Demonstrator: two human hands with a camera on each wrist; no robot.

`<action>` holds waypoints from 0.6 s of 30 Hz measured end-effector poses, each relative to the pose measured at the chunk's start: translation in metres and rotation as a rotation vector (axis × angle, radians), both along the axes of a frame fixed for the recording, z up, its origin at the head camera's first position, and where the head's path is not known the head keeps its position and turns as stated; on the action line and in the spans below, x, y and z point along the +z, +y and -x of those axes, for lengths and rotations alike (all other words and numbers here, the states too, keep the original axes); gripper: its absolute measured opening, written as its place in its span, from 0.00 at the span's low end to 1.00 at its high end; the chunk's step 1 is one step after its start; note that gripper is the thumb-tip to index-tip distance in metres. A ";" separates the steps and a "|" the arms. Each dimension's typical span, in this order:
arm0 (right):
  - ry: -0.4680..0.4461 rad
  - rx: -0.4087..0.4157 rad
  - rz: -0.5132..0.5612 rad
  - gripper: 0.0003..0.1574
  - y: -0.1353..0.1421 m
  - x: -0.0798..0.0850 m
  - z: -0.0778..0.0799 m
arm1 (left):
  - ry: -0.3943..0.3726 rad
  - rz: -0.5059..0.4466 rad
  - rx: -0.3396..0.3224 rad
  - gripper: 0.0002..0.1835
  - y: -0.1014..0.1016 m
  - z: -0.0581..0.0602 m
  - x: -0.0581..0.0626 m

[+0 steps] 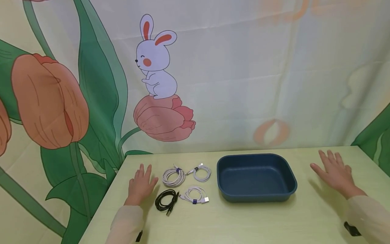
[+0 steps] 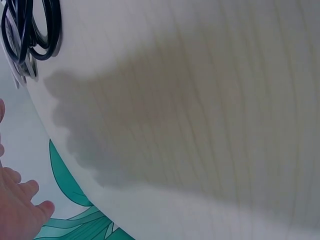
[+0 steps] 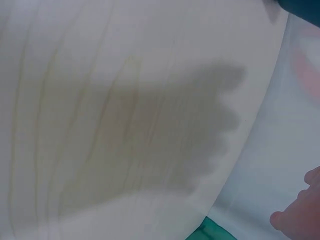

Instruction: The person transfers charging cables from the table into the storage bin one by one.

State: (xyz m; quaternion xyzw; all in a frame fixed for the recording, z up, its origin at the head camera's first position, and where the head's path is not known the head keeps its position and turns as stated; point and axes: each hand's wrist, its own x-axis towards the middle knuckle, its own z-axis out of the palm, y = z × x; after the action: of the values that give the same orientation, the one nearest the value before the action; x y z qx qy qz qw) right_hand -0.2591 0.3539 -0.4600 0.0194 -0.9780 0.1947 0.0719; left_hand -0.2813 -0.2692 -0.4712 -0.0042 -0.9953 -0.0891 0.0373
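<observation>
My left hand (image 1: 142, 184) hovers over the left side of the table with its fingers spread, holding nothing. Just to its right lie several coiled cables: a thick white cable (image 1: 166, 182), a thin white cable (image 1: 209, 174), a black cable (image 1: 157, 204) and a white cable with a large plug (image 1: 204, 200). A dark blue tray (image 1: 257, 198) stands to the right of them, with nothing in it. On the tray's far side from the cables, my right hand (image 1: 335, 173) hangs above the table, fingers apart and holding nothing. The left wrist view catches the black cable (image 2: 54, 30) at its upper corner.
The pale wooden table (image 1: 243, 223) meets a cloth backdrop (image 1: 231, 84) printed with a rabbit and tulips. In the right wrist view, a corner of the blue tray (image 3: 304, 9) shows at the upper right. Both hands cast shadows on the tabletop.
</observation>
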 end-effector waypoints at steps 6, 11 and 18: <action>0.015 0.024 -0.003 0.48 -0.010 0.005 0.001 | -0.002 -0.011 -0.005 0.34 0.002 0.000 -0.002; 0.012 0.041 -0.003 0.48 -0.016 0.006 0.002 | -0.008 -0.014 0.004 0.34 0.003 0.001 -0.002; 0.005 0.070 0.009 0.47 -0.023 0.008 0.003 | -0.018 -0.023 0.006 0.34 0.005 0.001 -0.002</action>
State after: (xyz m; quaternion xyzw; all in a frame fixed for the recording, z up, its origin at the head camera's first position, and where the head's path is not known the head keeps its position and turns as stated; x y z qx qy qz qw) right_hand -0.2619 0.3310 -0.4521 0.0540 -0.9757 0.2014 0.0677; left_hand -0.2827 -0.2647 -0.4731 -0.0001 -0.9945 -0.1004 0.0287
